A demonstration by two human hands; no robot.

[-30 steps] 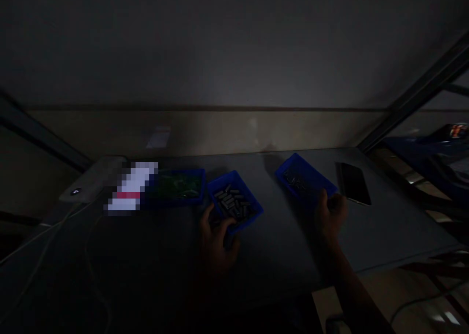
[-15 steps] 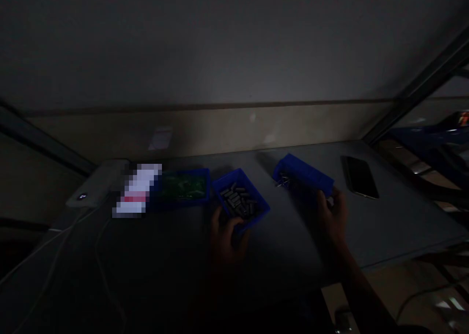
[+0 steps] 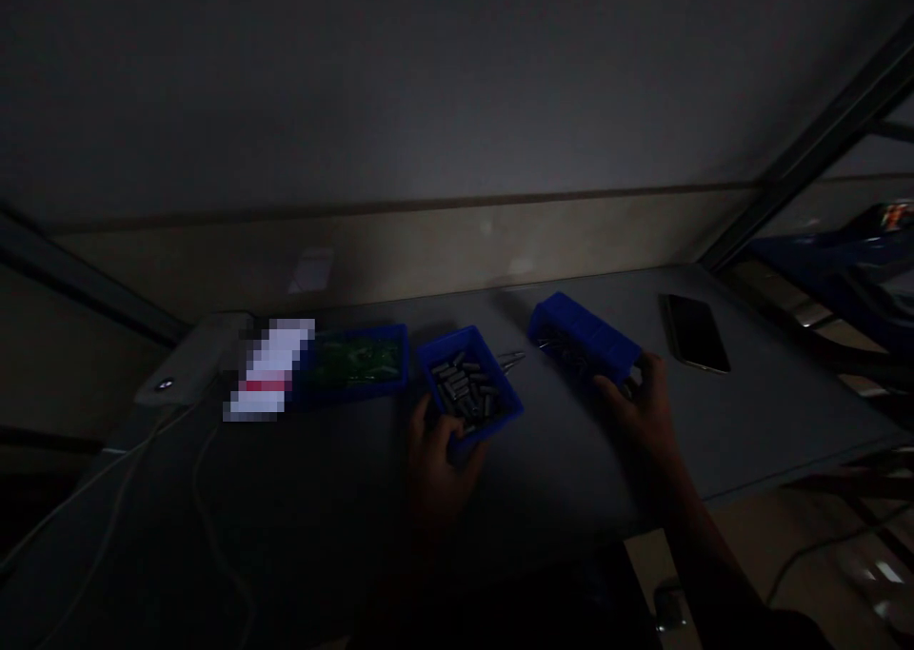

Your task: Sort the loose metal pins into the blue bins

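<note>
My left hand point(image 3: 444, 455) grips the near corner of a small blue bin point(image 3: 506, 415), which sits at an angle on the table. Inside lie several short grey metal cylinders point(image 3: 464, 385). My right hand point(image 3: 643, 403) is closed on the near right end of another blue bin point(image 3: 589, 331), tipped on its side with its opening toward the left and front. Thin shiny metal pieces point(image 3: 553, 344) show dimly inside it. A few slim pointed metal pieces point(image 3: 511, 358) lie on the table between the two bins.
Left of the bins is a blue tray point(image 3: 404, 360) holding green bagged items point(image 3: 353, 358). A pixelated bright screen point(image 3: 268, 369) and a pale box with a lit button point(image 3: 166, 384) stand farther left, with cables point(image 3: 200, 498). A dark phone point(image 3: 696, 333) lies at right. A wall closes the back.
A few slim metal pieces that were at the tipped bin's mouth now lie on the table beside the left bin. My right hand and its bin have shifted slightly left.
</note>
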